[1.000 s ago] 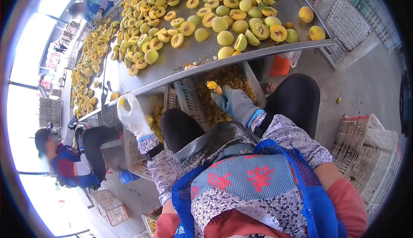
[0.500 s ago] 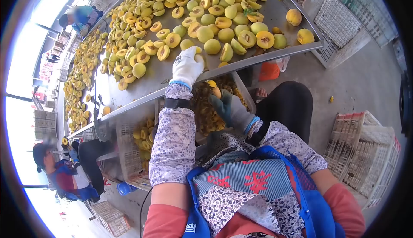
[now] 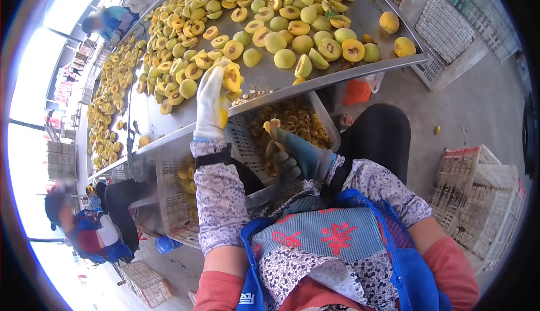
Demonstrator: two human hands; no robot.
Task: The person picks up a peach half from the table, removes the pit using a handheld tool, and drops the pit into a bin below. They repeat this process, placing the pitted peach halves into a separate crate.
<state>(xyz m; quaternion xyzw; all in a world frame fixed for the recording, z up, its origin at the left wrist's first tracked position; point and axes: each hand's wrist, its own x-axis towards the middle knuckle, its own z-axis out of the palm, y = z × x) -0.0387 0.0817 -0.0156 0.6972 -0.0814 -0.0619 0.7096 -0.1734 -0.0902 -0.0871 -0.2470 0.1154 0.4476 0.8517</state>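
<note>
My left hand (image 3: 211, 106), in a white glove stained yellow, grips a peach half (image 3: 232, 78) above the table's near edge, its cut face turned to the right. Below the edge, my right hand (image 3: 302, 152) wears a blue-grey glove with the fingers curled. A small yellowish piece (image 3: 272, 124) shows at its fingertips; whatever else it grips is hidden. Under that hand stands a plastic crate (image 3: 333, 126) with brownish-yellow peach scraps (image 3: 295, 115) in it. Many halved peaches (image 3: 275, 42) cover the metal table (image 3: 396, 50), and small pale bits (image 3: 251, 95) lie by its edge.
A second crate (image 3: 169, 198) with peach pieces stands under the table to the left. Stacked crates (image 3: 478, 198) are on the floor at right. One co-worker (image 3: 90, 226) sits at left, another person (image 3: 109, 23) farther back. An orange bag (image 3: 356, 92) hangs beneath the table.
My left hand has moved left from the table edge, and a peach half now shows in it. My right hand has dropped slightly and turned over the scrap crate.
</note>
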